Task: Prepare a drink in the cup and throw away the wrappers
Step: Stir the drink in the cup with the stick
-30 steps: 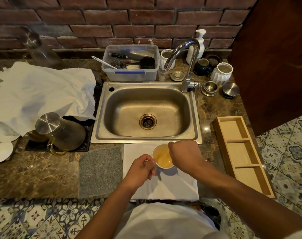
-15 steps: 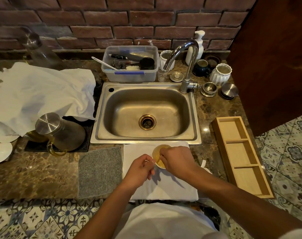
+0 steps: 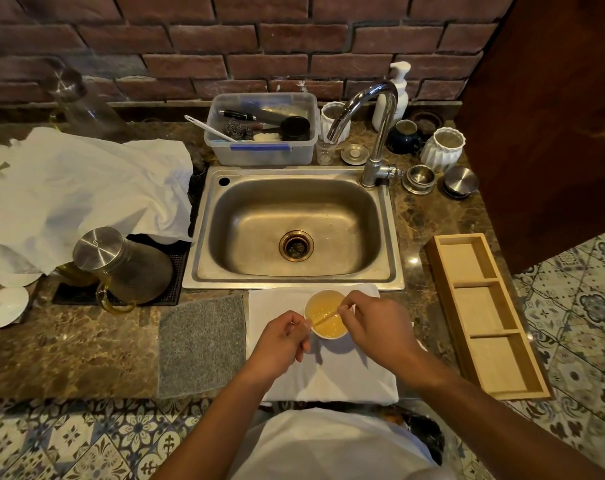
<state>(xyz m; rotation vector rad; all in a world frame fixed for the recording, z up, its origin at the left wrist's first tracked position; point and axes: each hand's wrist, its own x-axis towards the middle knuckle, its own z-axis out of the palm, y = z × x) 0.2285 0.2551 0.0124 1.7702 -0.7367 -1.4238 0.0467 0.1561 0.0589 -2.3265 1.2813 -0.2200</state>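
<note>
At the front edge of a marble counter, the right hand [image 3: 377,329] is pinching a thin pale stick [image 3: 323,317] between fingertips and holding it slanted across the cup [image 3: 327,313], apparently stirring. The left hand [image 3: 280,344] is curling closed at the cup's near-left rim, seemingly gripping a handle, though the fingers are hiding it. The cup, small, round and white, is sitting on a folded white cloth [image 3: 328,375] just in front of the sink [image 3: 294,230] and is holding a cloudy yellow-orange liquid, so the mixing looks well under way and the drink is nearing completion. Disposal of the wrappers appears to be outstanding: no wrapper can be made out with certainty, and a white scrap peeking past the right wrist is too hidden to identify. No bin is showing.

Beside the cloth, a grey mat [image 3: 200,344] with a coarse, nubby weave is lying flat. The steel sink is looking dull and dry, its brass-toned drain in the middle and a curved chrome tap [image 3: 373,133] arching over the back. Left of it, a glass jug [image 3: 128,268] with a brushed metal lid is resting on a black ribbed mat, partly under crumpled white sheeting [image 3: 86,192]. To the right, a long wooden tray [image 3: 484,313] with three compartments is sitting empty near the counter's end.
</note>
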